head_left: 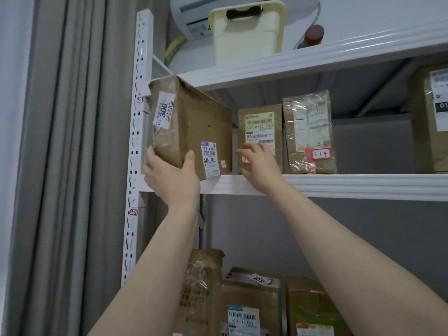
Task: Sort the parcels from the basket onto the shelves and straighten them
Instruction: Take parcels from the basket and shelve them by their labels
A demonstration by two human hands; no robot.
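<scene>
Head view. Looks up at a white metal rack, with a slotted upright post (139,117) at its left side and a grey curtain (72,141) beyond that.

Grips, with the left hand (169,177), the lower near corner of a large brown box (194,127): thumb up on the labelled front face, fingers curled round the taped left side. Holds that box at the left end of the middle shelf (339,186), turned askew, near corner jutting out past the shelf's front lip, top close under the top shelf (315,59).

Reaches, with the right hand (258,163), to the lower part of a flat upright parcel (260,127) just right of the box. Lays loosely spread, fairly straight fingers against its front, over part of a small red-edged tag; curls round nothing.

Shows, next along the same shelf, a tape-wrapped parcel (308,132) standing upright beside the flat one, with a red-edged tag reading 3-1-4. Shows another brown parcel (429,117) well apart at the right edge, cut off by the frame.

Shows, on the top shelf, a cream plastic bin (247,32) and a brown-capped bottle (314,35), with a white air conditioner (189,18) behind them.

Shows, below the arms, three more brown parcels: a tall one (201,287), a labelled one (252,306) and a third (312,309).
</scene>
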